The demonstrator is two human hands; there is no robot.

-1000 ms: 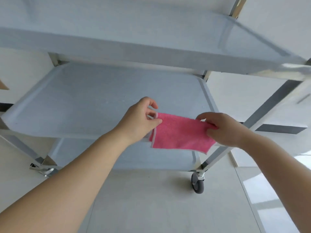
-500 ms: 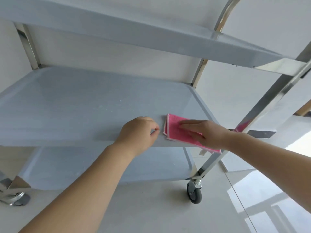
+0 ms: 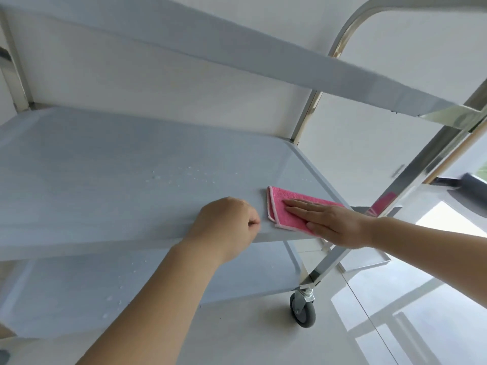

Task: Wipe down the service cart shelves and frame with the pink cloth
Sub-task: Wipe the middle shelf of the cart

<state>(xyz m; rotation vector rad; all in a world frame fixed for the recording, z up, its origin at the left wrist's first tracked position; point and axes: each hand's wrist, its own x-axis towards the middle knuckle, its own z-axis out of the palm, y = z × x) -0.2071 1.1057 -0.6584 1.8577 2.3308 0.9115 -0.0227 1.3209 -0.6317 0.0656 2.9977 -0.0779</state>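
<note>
A folded pink cloth [image 3: 283, 208] lies flat on the front right corner of the cart's grey middle shelf [image 3: 118, 175]. My right hand [image 3: 329, 219] presses on it with flat, straight fingers. My left hand [image 3: 226, 225] is curled into a loose fist at the shelf's front edge, just left of the cloth, with nothing seen in it. Small water drops dot the middle shelf behind the hands. The top shelf [image 3: 237, 54] runs overhead and the bottom shelf [image 3: 79, 291] shows below.
The shiny steel frame post [image 3: 411, 185] slants up on the right, reflecting the pink cloth. A grey caster wheel [image 3: 303, 310] stands on the pale tiled floor. A curved handle bar [image 3: 350, 27] rises at the top right. A white wall is behind the cart.
Both hands held the cloth up in front of the shelf; now it lies folded on the shelf. My right hand flattened on it and my left hand let go.
</note>
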